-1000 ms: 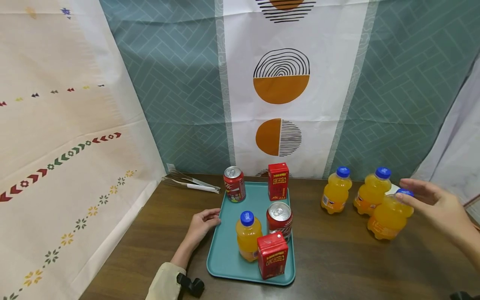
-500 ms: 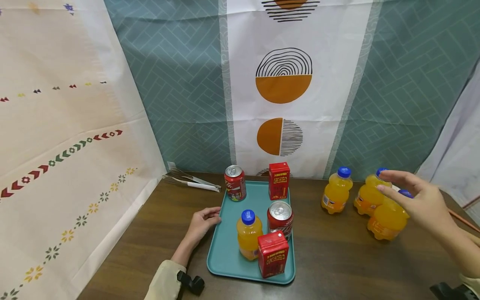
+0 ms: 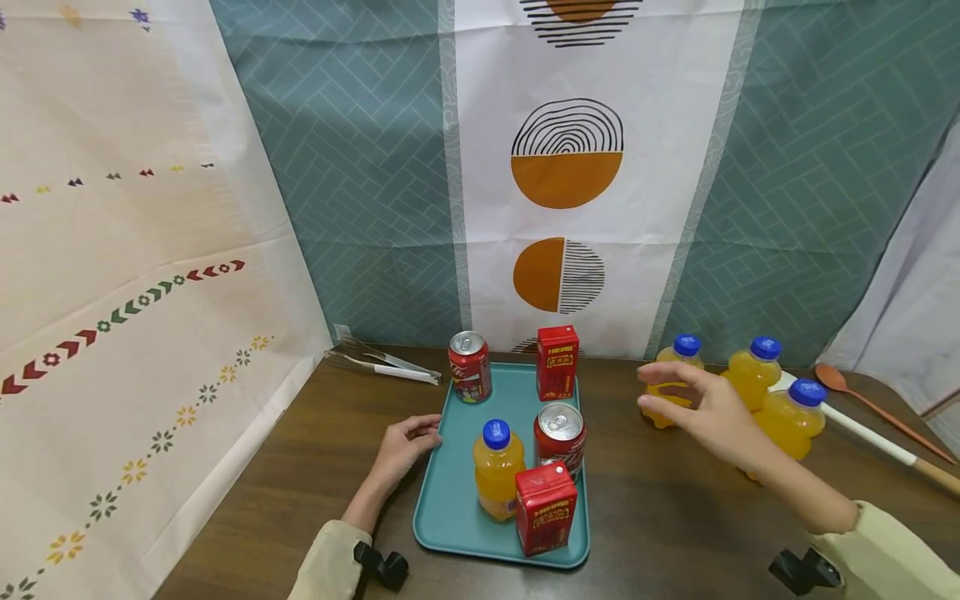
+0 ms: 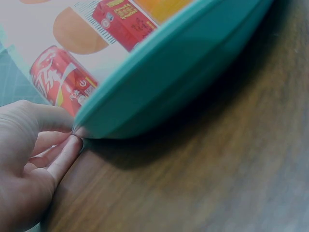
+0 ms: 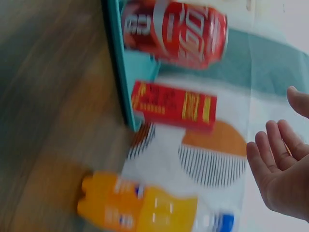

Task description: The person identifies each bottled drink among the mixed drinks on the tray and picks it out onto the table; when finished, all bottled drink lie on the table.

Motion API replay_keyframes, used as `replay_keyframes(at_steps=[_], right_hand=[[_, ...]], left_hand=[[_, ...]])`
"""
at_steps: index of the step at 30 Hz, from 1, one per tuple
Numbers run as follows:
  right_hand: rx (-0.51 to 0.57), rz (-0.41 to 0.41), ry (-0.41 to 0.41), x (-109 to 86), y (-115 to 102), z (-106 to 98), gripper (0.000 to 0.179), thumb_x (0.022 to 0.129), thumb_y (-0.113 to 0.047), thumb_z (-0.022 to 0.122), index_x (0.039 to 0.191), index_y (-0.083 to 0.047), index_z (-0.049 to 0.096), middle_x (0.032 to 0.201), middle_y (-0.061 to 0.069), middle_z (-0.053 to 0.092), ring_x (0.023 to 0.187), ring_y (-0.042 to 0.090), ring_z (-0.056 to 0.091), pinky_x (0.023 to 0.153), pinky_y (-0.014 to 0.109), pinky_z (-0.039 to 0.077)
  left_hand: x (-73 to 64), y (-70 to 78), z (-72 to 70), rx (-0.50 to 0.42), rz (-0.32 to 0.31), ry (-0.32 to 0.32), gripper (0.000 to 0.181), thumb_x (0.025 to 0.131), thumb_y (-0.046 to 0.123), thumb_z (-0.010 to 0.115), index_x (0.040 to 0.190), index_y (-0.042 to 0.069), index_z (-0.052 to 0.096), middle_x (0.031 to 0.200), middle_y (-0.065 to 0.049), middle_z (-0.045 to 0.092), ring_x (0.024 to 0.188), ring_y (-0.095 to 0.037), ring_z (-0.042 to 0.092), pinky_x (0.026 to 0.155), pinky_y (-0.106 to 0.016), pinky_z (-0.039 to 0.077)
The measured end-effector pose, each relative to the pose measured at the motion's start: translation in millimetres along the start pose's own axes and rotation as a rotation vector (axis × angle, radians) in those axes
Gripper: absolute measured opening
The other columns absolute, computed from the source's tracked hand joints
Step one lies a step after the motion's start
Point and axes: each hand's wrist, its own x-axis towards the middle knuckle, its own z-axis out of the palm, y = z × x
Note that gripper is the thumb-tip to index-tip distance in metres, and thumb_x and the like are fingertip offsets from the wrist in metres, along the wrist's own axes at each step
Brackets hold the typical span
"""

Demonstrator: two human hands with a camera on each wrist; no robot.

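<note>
A teal tray (image 3: 453,500) lies on the table. On it stand a bottle of orange drink (image 3: 498,475), two red cola cans (image 3: 470,371) and two red drink cartons (image 3: 547,512). My left hand (image 3: 407,450) pinches the tray's left rim; in the left wrist view its fingertips (image 4: 72,135) meet at that edge. My right hand (image 3: 708,408) hovers over the table with thumb and fingers apart, holding nothing. Just behind it stands one orange drink bottle (image 3: 681,354), partly covered by the hand. Two more bottles (image 3: 797,417) stand to the right, partly hidden by the hand and forearm.
Several tongs or whisk-like utensils (image 3: 386,365) lie at the back left. At the right lie an orange spoon (image 3: 862,396) and a white tool with a wooden handle (image 3: 877,437). Patterned cloths (image 3: 375,167) hang behind and at both sides.
My right hand has moved left from the right-hand bottles to in front of the leftmost one, staying free of any object. The left hand and tray have stayed in place.
</note>
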Motion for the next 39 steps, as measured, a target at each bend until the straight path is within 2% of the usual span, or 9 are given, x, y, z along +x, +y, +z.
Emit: replay_keyframes(at_steps=[2, 5, 9, 13, 17, 21, 26, 34, 39], right_hand=[[0.011, 0.016, -0.042, 3.4, -6, 12, 0.032, 0.091, -0.021, 0.069, 0.119, -0.006, 0.064, 0.113, -0.007, 0.068, 0.099, -0.012, 0.058, 0.087, 0.010, 0.048], [0.027, 0.033, -0.102, 7.2, -15, 30, 0.034, 0.090, -0.024, 0.069, 0.120, -0.010, 0.064, 0.118, 0.008, 0.068, 0.103, 0.005, 0.063, 0.087, 0.017, 0.051], [0.074, 0.008, -0.167, 13.4, -25, 51, 0.037, 0.089, -0.024, 0.071, 0.122, -0.010, 0.064, 0.122, 0.009, 0.067, 0.110, 0.027, 0.064, 0.091, 0.031, 0.055], [0.155, -0.024, -0.265, 22.8, -38, 71, 0.040, 0.089, -0.023, 0.070, 0.126, -0.010, 0.061, 0.125, 0.009, 0.066, 0.114, 0.029, 0.062, 0.094, 0.042, 0.054], [0.202, -0.087, -0.374, 29.9, -52, 89, 0.043, 0.090, -0.024, 0.069, 0.128, -0.008, 0.059, 0.126, 0.013, 0.065, 0.115, 0.028, 0.061, 0.094, 0.041, 0.054], [0.181, -0.170, -0.450, 33.0, -62, 104, 0.045, 0.090, -0.027, 0.070, 0.128, -0.006, 0.059, 0.126, 0.012, 0.065, 0.115, 0.026, 0.061, 0.094, 0.035, 0.054], [0.115, -0.212, -0.467, 33.6, -69, 116, 0.043, 0.088, -0.029, 0.072, 0.126, -0.010, 0.062, 0.122, 0.007, 0.068, 0.110, 0.021, 0.062, 0.091, 0.026, 0.053], [0.106, -0.197, -0.472, 35.8, -72, 122, 0.039, 0.087, -0.027, 0.072, 0.121, -0.009, 0.064, 0.118, 0.011, 0.068, 0.107, 0.022, 0.063, 0.094, 0.041, 0.054], [0.117, -0.162, -0.474, 36.5, -70, 123, 0.039, 0.087, -0.027, 0.073, 0.121, -0.010, 0.064, 0.117, 0.007, 0.068, 0.105, 0.019, 0.063, 0.092, 0.028, 0.053]], left_hand=[[0.5, -0.9, 0.0, 0.002, 0.004, 0.000, 0.035, 0.082, -0.005, 0.068, 0.117, -0.012, 0.065, 0.110, -0.028, 0.067, 0.082, -0.005, 0.062, 0.070, -0.012, 0.050], [0.3, -1.1, -0.1, 0.003, 0.004, 0.001, 0.035, 0.083, -0.005, 0.067, 0.117, -0.011, 0.064, 0.110, -0.027, 0.067, 0.084, -0.007, 0.062, 0.070, -0.012, 0.050], [-0.8, -1.4, -0.5, 0.008, 0.005, -0.003, 0.036, 0.083, -0.003, 0.069, 0.117, -0.011, 0.065, 0.111, -0.027, 0.067, 0.086, -0.008, 0.063, 0.071, -0.013, 0.050], [-2.4, -2.1, -2.7, 0.014, 0.007, 0.007, 0.035, 0.083, -0.002, 0.069, 0.117, -0.010, 0.066, 0.110, -0.026, 0.068, 0.086, -0.005, 0.062, 0.072, -0.013, 0.050], [-2.7, -3.0, -4.1, 0.020, 0.007, 0.011, 0.035, 0.082, -0.003, 0.069, 0.117, -0.010, 0.065, 0.109, -0.026, 0.068, 0.086, -0.005, 0.062, 0.071, -0.013, 0.050], [-1.6, -2.3, -2.7, 0.013, 0.004, 0.000, 0.036, 0.082, -0.002, 0.070, 0.118, -0.010, 0.065, 0.111, -0.027, 0.067, 0.088, -0.010, 0.064, 0.071, -0.013, 0.050], [-0.5, -1.2, -0.1, -0.001, 0.004, -0.002, 0.037, 0.082, -0.003, 0.069, 0.117, -0.010, 0.065, 0.112, -0.028, 0.067, 0.089, -0.012, 0.064, 0.071, -0.013, 0.050], [1.2, -3.3, 0.4, 0.016, 0.008, -0.001, 0.035, 0.082, -0.002, 0.069, 0.116, -0.010, 0.066, 0.109, -0.027, 0.068, 0.084, -0.005, 0.062, 0.070, -0.013, 0.050], [0.6, -4.2, -0.1, 0.022, 0.011, 0.000, 0.034, 0.082, -0.003, 0.068, 0.115, -0.009, 0.066, 0.108, -0.026, 0.068, 0.083, -0.001, 0.061, 0.071, -0.014, 0.050]])
